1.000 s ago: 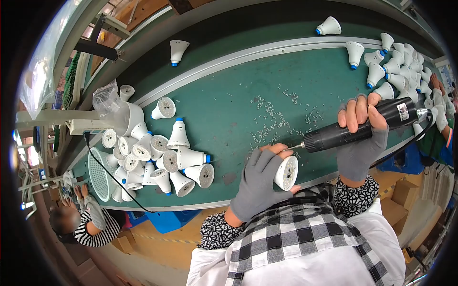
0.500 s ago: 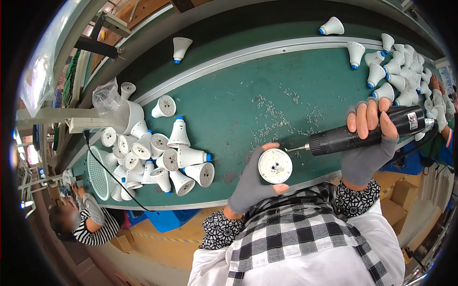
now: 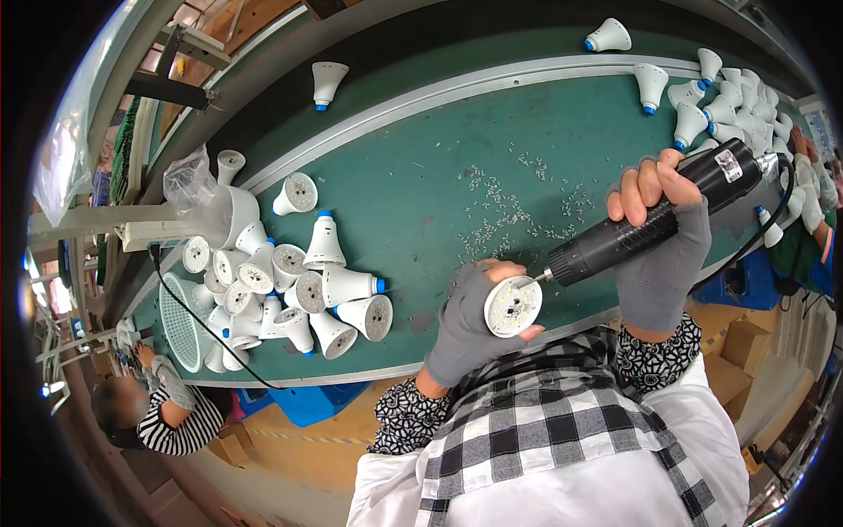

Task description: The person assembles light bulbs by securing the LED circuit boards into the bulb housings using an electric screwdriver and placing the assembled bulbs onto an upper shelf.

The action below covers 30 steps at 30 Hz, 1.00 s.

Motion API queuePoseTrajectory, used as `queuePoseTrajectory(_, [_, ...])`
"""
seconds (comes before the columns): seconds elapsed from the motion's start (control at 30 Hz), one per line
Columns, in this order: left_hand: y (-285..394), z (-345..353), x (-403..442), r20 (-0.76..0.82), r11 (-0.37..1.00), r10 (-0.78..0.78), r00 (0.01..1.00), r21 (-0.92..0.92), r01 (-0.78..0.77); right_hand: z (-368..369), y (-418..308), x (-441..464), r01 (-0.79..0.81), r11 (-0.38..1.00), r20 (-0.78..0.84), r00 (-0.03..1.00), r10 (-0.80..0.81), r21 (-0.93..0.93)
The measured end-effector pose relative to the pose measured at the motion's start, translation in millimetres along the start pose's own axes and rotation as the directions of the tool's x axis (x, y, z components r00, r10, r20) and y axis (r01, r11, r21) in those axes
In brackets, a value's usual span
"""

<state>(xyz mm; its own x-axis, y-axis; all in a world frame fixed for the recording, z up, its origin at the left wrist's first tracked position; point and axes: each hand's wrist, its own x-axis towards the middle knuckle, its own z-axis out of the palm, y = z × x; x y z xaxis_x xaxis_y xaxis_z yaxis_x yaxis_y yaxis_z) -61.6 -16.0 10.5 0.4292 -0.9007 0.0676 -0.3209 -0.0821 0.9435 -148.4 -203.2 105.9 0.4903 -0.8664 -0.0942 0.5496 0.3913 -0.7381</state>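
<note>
My left hand (image 3: 474, 321), in a grey fingerless glove, is closed around an LED bulb (image 3: 509, 309). The bulb's round white face with its LED board is turned up towards me; its lower body is hidden by the hand. My right hand (image 3: 659, 220), gloved the same way, grips a black electric screwdriver (image 3: 615, 246). Its thin bit meets the upper right part of the bulb's board; whether a screw sits under the tip is too small to tell. Beyond the hands, many small screws (image 3: 500, 211) lie scattered on the green table (image 3: 395, 184).
At left, a heap of LED bulbs (image 3: 290, 263) lies beside a pale green basket (image 3: 176, 321) and a black cable (image 3: 202, 321). More bulbs (image 3: 738, 105) are piled at the far right. A person in stripes (image 3: 180, 413) sits at left; another person's hand (image 3: 799, 145) shows at right.
The electric screwdriver has come down and left, its bit moving from beside the bulb onto the board. My left hand has tilted the bulb towards the tool.
</note>
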Motion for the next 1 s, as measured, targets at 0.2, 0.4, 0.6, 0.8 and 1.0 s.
queuePoseTrajectory(0.2, [0.1, 2.1, 0.1, -0.016, 1.0, 0.003, 1.0, 0.02, -0.002, -2.5, 1.3, 2.3, -0.012, 1.0, 0.015, 1.0, 0.012, 0.002])
queuePoseTrajectory(0.4, [-0.3, 1.7, -0.1, -0.021, 0.999, 0.025, 0.999, 0.048, -0.023, -5.0, 3.2, 3.1, -0.015, 1.0, 0.02, 1.0, 0.015, -0.003])
queuePoseTrajectory(0.6, [3.6, 0.6, 1.6, -0.002, 0.994, 0.043, 0.999, 0.1, -0.043, -2.3, 0.5, 0.3, 0.014, 1.0, 0.014, 1.0, -0.014, 0.013])
queuePoseTrajectory(0.8, [10.1, 2.4, 1.5, -0.022, 0.997, -0.029, 0.999, 0.067, 0.03, -0.4, 0.2, -7.6, 0.091, 0.996, 0.044, 0.995, -0.091, 0.0])
queuePoseTrajectory(1.0, [21.0, 1.5, 1.9, -0.018, 0.995, -0.091, 0.996, 0.031, 0.091, 3.3, -1.8, -25.5, 0.143, 0.99, 0.2, 0.969, -0.141, 0.006])
